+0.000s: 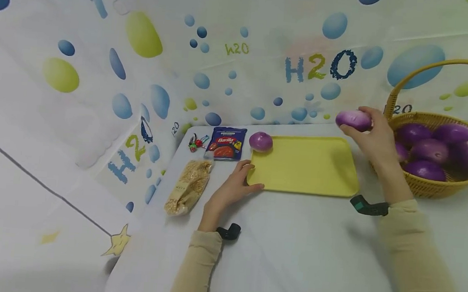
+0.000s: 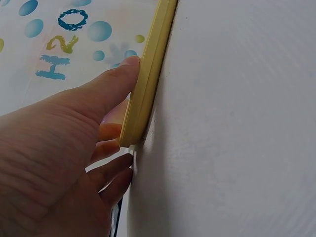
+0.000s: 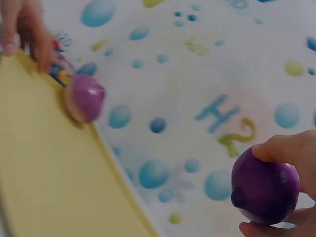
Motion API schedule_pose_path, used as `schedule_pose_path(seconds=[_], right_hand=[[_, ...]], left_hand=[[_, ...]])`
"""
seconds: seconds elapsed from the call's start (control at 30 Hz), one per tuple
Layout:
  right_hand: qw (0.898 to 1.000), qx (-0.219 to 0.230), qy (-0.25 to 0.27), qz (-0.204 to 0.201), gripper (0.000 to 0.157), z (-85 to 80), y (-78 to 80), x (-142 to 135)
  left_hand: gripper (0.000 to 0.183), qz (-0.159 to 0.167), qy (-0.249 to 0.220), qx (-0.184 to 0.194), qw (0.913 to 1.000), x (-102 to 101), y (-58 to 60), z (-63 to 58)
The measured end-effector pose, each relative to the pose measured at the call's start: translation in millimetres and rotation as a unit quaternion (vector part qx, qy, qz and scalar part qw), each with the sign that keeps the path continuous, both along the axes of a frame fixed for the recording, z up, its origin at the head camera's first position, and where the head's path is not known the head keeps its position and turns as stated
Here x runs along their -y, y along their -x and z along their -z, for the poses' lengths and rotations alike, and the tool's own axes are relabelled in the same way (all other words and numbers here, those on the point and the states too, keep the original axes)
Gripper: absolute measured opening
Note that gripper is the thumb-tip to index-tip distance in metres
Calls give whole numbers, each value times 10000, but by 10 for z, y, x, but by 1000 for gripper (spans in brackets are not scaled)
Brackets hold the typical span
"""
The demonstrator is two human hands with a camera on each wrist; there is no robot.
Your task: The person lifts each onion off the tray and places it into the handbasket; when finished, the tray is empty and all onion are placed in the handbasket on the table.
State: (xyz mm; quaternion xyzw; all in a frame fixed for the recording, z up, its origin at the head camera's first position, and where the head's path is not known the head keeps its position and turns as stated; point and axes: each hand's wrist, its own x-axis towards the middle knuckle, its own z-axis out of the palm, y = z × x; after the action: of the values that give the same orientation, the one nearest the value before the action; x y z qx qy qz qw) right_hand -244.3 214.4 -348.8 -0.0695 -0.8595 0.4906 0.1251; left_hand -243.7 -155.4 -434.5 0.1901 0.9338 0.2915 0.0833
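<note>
My right hand (image 1: 377,134) holds a shiny purple onion (image 1: 353,120) between thumb and fingers, raised beside the basket, above the far right corner of the yellow tray (image 1: 304,165). In the right wrist view, the held onion (image 3: 265,186) has a small dark nub on one side. My left hand (image 1: 232,185) grips the tray's near left corner, thumb along the near rim and fingers round the left end. Another purple onion (image 1: 261,141) sits at the tray's far left corner. The wicker basket (image 1: 424,191) on the right holds several more onions (image 1: 429,151).
Left of the tray lie a blue Barilla pouch (image 1: 226,143), some small colourful trinkets (image 1: 198,142) and a clear bag of pale yellow bits (image 1: 189,186). A patterned cloth wall (image 1: 259,84) rises behind the white table (image 1: 287,251). The basket's tall handle (image 1: 425,69) arches above it.
</note>
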Motion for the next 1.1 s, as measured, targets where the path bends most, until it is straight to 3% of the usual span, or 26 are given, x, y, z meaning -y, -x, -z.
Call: schedule_pose_path(seconds=[0.17, 0.6, 0.73, 0.87, 1.1], right_hand=[[9976, -5, 170, 676, 80, -48, -85, -414], [9789, 159, 288, 2015, 81, 185, -286, -1202], [9770, 406, 438, 2045, 87, 197, -308, -1252], [9794, 380, 400, 1944, 89, 203, -292, -1242], [9751, 351, 528, 2124, 76, 145, -287, -1193]], left_hand=[[76, -63, 38, 16, 10000, 3, -11, 14], [77, -27, -116, -16, 9999, -42, -32, 15], [77, 13, -208, -22, 9998, -28, -45, 3], [77, 36, -209, -38, 9998, -15, -27, 23], [76, 55, -166, -76, 9998, -8, -24, 19]])
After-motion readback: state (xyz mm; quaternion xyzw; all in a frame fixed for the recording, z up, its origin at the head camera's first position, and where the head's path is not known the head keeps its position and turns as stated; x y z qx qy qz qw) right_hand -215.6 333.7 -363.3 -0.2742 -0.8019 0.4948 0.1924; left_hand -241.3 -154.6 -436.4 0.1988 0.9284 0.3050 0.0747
